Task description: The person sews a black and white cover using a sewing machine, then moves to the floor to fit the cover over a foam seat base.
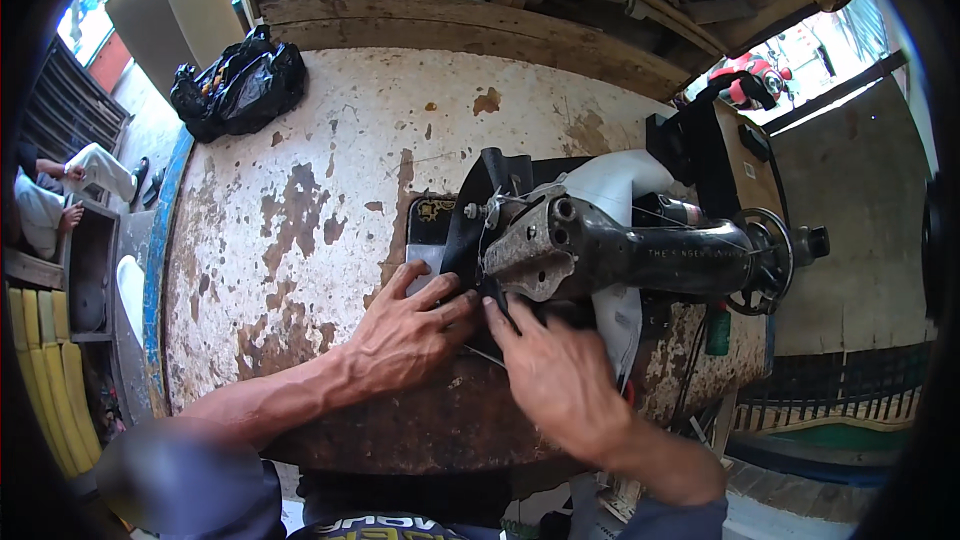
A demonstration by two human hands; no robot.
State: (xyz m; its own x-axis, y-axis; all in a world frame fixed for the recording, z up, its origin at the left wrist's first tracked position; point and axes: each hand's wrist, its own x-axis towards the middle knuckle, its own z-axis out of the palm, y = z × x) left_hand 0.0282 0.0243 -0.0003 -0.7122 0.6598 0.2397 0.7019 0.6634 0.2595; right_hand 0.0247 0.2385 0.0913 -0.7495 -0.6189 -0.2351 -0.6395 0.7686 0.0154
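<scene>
A black sewing machine (pixel 660 258) stands on the worn table, its needle end toward the left. Black sheet material (pixel 470 230), leather or cloth I cannot tell, lies under and around the needle area. My left hand (pixel 415 325) presses its bent fingers onto the near edge of this material, left of the needle. Close by on the right, my right hand (pixel 565 385) grips the material just in front of the needle, thumb and index finger close together. White material (pixel 620 180) runs beneath the machine's arm and hangs toward me beside my right wrist. The needle tip is hidden.
The table (pixel 330 170) has flaking white paint and a blue left edge. A black plastic bag (pixel 245 85) sits at its far left corner. The machine's handwheel (pixel 765 260) is at the right. Another person (pixel 75 185) sits beyond the left side.
</scene>
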